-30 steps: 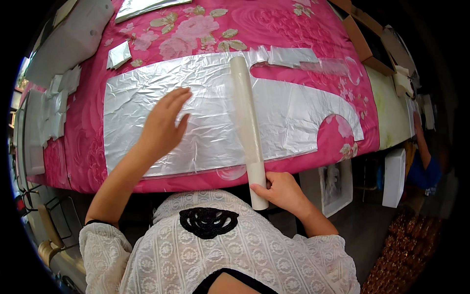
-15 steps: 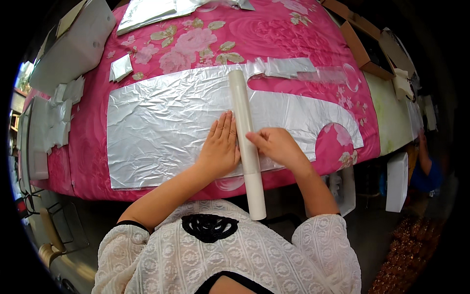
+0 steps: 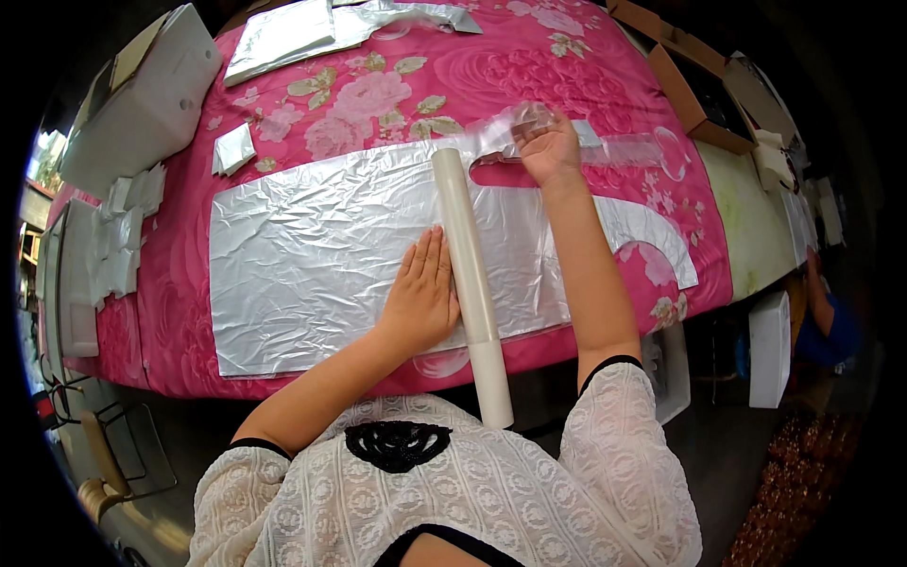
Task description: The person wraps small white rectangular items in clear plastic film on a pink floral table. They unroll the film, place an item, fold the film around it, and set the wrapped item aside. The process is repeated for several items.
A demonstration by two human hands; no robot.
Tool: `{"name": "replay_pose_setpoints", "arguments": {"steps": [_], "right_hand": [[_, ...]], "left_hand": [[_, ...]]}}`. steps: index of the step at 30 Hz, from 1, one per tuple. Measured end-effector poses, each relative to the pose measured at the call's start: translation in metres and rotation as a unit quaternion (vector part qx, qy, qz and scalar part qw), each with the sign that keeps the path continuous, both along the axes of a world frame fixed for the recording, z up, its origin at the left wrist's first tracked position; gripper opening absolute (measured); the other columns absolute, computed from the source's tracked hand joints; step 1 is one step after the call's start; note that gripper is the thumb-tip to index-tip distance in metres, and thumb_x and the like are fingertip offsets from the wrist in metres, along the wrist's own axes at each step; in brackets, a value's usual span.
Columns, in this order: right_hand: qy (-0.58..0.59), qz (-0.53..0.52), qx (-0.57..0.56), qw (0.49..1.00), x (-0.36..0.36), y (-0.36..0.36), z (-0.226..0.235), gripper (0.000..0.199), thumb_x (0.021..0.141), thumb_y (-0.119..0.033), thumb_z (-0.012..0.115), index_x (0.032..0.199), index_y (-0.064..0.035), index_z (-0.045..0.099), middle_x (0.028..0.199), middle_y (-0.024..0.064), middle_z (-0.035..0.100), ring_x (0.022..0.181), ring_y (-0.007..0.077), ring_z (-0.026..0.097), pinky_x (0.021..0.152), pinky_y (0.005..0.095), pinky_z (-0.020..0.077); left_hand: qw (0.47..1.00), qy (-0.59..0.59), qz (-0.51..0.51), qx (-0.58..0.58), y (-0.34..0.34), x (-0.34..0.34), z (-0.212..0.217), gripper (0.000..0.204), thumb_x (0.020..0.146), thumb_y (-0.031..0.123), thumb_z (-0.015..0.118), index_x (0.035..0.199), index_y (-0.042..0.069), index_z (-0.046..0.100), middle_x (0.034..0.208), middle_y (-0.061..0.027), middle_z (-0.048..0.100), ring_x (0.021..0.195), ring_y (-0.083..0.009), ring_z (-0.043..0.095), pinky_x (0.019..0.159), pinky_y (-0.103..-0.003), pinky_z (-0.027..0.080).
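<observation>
Silver sheet (image 3: 312,255): lying creased and spread along the near side of the pink floral counter (image 3: 170,321). Pale roll (image 3: 470,260): resting across the sheet, sticking out past the counter's near edge. Left hand (image 3: 422,291): lying open and flat on the sheet, just left of the roll. Right hand (image 3: 548,144): reaching to the far side, curling somewhat at clear film (image 3: 495,130); cannot tell whether gripping it. Small silvery stack (image 3: 233,151): sitting beyond the sheet, at left.
</observation>
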State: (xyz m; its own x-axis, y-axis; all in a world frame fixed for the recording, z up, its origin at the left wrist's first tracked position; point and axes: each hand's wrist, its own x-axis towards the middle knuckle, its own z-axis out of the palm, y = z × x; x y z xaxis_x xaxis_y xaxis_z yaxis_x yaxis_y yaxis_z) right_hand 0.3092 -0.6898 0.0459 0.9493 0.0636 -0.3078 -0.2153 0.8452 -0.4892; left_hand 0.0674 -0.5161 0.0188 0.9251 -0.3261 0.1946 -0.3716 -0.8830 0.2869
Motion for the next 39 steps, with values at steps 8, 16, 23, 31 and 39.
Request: {"name": "replay_pose_setpoints", "arguments": {"steps": [8,16,23,31,39], "right_hand": [[-0.045,-0.183,-0.021,0.982,0.037,-0.132,0.060,0.040,0.090,-0.029,0.043,0.107,0.0064,0.050,0.103,0.0152,0.059,0.095,0.0304,0.057,0.084,0.0416,0.0471],[-0.292,0.071,-0.099,0.949,-0.045,0.061,0.072,0.031,0.090,-0.019,0.053,0.116,-0.0039,0.050,0.114,0.0082,0.057,0.106,0.0202,0.054,0.092,0.0298,0.0419],[-0.444,0.341,-0.510,0.653,-0.209,0.281,0.034,0.068,0.072,-0.033,0.066,0.119,0.0117,0.046,0.111,0.0312,0.054,0.110,0.0389,0.050,0.097,0.0387,0.0384],[-0.614,0.489,-0.475,0.398,-0.233,0.267,0.102,0.032,0.073,-0.019,0.061,0.097,0.0011,0.065,0.093,0.0182,0.065,0.087,0.0319,0.062,0.081,0.0377,0.0475],[-0.410,0.028,-0.831,0.373,-0.071,0.020,0.015,0.064,0.070,-0.013,0.066,0.129,-0.0030,0.044,0.132,0.0162,0.044,0.128,0.0380,0.031,0.106,0.0440,0.0256]], "left_hand": [[0.999,0.002,-0.001,-0.034,-0.003,0.000,0.003,0.066,0.081,0.019,0.040,0.135,-0.013,0.022,0.143,-0.0284,0.021,0.136,-0.0367,0.018,0.111,-0.044,0.013],[0.999,-0.011,0.008,-0.030,-0.002,0.000,-0.002,0.064,0.081,0.021,0.041,0.134,-0.013,0.025,0.142,-0.0288,0.023,0.135,-0.0372,0.020,0.111,-0.045,0.014],[0.997,-0.071,0.011,0.024,0.001,0.004,-0.019,0.065,0.085,0.026,0.041,0.134,-0.012,0.025,0.143,-0.0267,0.022,0.135,-0.0371,0.020,0.111,-0.046,0.014],[0.998,-0.065,-0.007,0.008,0.002,0.003,-0.014,0.067,0.083,0.028,0.042,0.134,-0.013,0.025,0.141,-0.0280,0.027,0.133,-0.0383,0.026,0.110,-0.046,0.018],[0.998,-0.036,0.008,-0.042,-0.008,0.001,-0.003,0.063,0.081,0.021,0.038,0.131,-0.015,0.028,0.140,-0.0292,0.027,0.134,-0.0378,0.022,0.111,-0.045,0.014]]}}
